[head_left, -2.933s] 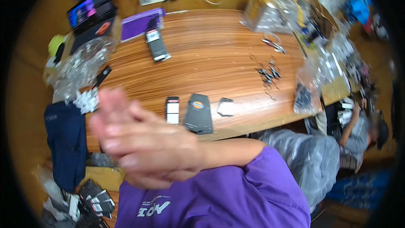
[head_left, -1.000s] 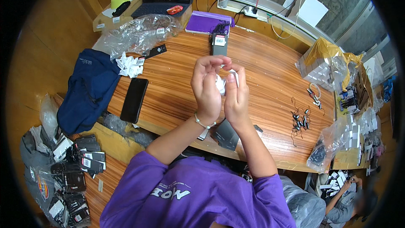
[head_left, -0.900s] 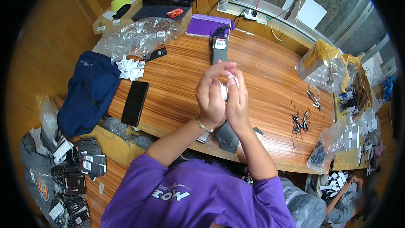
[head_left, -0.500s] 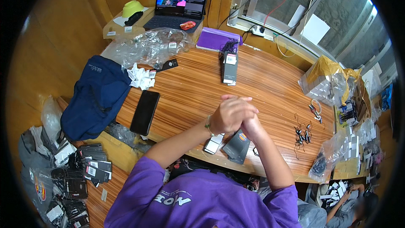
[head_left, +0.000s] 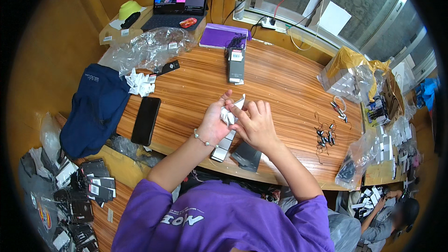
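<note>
Over the near middle of the table, a crumpled piece of white paper [head_left: 227,116] lies in the palm of my left hand [head_left: 213,123], which is turned up with its fingers partly curled. The thumb and forefinger of my right hand [head_left: 256,127] pinch the paper from the right, the other fingers spread. Below my hands, near the front edge, are a stack of white labels [head_left: 224,146] and several dark grey hang tags [head_left: 247,156]. A stack of grey hang tags [head_left: 236,70] with black strings stands farther back.
Left are a black phone [head_left: 146,121], crumpled white papers [head_left: 140,83], a navy bag [head_left: 95,107] and clear plastic [head_left: 151,51]. A laptop [head_left: 179,2] stands at the back. Small black cords [head_left: 325,136] and boxes [head_left: 344,83] lie right. Another person [head_left: 389,217] sits lower right.
My hands were clasped together and have come apart, turning so that the crumpled white paper shows between them. The whole view has shifted a little.
</note>
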A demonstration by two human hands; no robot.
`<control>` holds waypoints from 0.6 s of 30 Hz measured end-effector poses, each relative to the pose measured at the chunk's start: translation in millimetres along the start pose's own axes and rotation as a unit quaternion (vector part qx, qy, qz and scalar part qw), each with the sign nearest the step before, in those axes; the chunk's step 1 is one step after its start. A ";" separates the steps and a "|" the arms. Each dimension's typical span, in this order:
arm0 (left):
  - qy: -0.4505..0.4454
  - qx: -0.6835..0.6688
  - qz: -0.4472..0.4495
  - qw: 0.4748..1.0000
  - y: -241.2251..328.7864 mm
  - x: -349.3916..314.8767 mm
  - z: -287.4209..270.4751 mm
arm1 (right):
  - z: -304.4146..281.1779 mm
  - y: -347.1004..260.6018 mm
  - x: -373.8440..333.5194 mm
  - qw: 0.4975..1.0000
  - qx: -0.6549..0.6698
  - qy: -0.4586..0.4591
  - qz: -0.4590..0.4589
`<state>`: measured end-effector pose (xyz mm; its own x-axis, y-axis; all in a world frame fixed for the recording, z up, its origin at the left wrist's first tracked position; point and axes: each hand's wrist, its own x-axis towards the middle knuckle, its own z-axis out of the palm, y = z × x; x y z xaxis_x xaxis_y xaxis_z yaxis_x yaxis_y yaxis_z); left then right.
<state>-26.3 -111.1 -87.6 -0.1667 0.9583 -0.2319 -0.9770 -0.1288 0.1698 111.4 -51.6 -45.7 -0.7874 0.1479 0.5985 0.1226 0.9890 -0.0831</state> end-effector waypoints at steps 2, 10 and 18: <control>0.015 -0.018 -0.006 1.000 -6.2 -4.0 6.6 | -13.0 -3.2 1.9 0.999 -0.025 0.021 -0.013; 0.023 -0.005 0.002 1.000 -23.4 -13.8 14.3 | -30.6 -1.9 -6.0 0.993 0.097 -0.059 -0.014; 0.009 0.177 0.242 0.954 -42.4 -15.2 35.8 | -9.7 -10.4 -18.1 0.975 0.217 0.009 0.048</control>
<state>22.4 -111.1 -57.0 -0.5920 0.8037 -0.0594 -0.6797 -0.4584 0.5726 130.3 -64.6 -47.9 -0.7735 0.2442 0.5848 -0.0746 0.8813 -0.4667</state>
